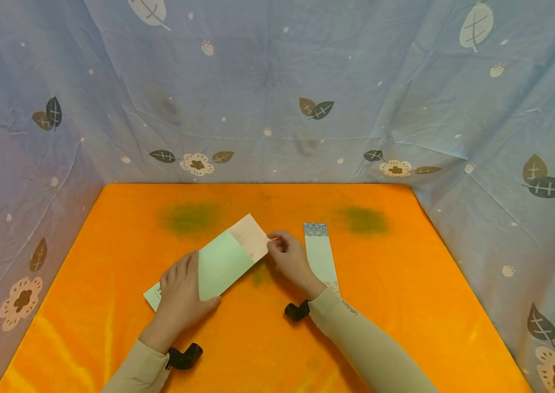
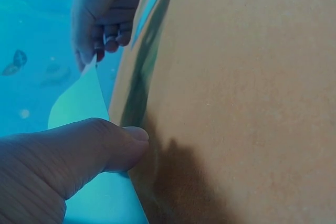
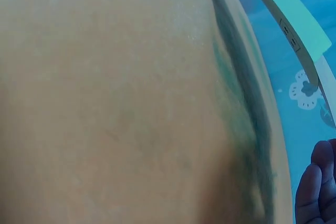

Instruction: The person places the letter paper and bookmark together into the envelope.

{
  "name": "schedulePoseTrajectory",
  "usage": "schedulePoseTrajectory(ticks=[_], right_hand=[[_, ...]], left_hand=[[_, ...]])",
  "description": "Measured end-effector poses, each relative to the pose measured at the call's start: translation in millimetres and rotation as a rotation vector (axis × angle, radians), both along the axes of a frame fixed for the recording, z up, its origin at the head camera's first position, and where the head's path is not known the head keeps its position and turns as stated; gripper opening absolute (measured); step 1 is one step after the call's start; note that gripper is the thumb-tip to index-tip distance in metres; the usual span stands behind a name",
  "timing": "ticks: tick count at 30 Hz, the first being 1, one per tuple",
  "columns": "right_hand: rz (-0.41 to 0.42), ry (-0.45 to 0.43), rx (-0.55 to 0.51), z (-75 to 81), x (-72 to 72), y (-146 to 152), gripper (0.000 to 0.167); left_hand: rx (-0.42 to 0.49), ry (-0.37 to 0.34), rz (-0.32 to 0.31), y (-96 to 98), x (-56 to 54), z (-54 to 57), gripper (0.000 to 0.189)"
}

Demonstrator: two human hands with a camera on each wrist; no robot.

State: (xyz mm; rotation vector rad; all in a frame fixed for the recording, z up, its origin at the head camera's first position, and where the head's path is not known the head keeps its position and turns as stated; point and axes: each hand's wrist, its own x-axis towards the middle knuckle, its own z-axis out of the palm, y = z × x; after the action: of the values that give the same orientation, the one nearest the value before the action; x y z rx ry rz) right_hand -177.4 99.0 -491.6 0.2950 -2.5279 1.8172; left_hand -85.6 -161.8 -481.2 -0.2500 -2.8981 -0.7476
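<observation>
A light green paper envelope (image 1: 223, 263) is held up at a slant above the table, with a pale pink sheet (image 1: 248, 236) showing at its upper right end. My left hand (image 1: 182, 289) grips the green envelope near its lower left end, thumb along the near edge; that thumb (image 2: 100, 142) crosses the paper in the left wrist view. At the other end my right hand (image 1: 291, 255) pinches the corner of the pink sheet between thumb and forefinger. The right wrist view catches only part of the green envelope (image 3: 294, 14) and some right-hand fingers (image 3: 310, 195).
Beside the right hand lies a pale envelope (image 1: 320, 256) with a blue lace-patterned end, partly covered by the right forearm. An orange cloth (image 1: 395, 305) with dark green patches covers the table. Patterned blue-grey curtains (image 1: 267, 71) stand at the back and both sides.
</observation>
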Motion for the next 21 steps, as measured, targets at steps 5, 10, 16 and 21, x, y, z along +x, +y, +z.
schedulePoseTrajectory(ticks=[5, 10, 16, 21], right_hand=[[0.019, -0.002, 0.011, 0.3, 2.2, -2.2, 0.017], [0.050, -0.002, 0.021, 0.2, 4.3, -3.2, 0.017], [0.052, 0.006, 0.021, 0.6, 5.2, -5.0, 0.017], [0.060, 0.039, 0.029, -2.1, 6.4, -7.2, 0.018]], left_hand=[[0.003, 0.007, -0.005, -0.2, 0.1, 0.7, 0.113], [0.008, 0.016, -0.006, -0.1, -0.2, 1.4, 0.113], [0.001, 0.000, -0.003, 0.4, -1.7, 0.3, 0.115], [0.003, -0.013, -0.005, 0.5, -1.9, 0.1, 0.116]])
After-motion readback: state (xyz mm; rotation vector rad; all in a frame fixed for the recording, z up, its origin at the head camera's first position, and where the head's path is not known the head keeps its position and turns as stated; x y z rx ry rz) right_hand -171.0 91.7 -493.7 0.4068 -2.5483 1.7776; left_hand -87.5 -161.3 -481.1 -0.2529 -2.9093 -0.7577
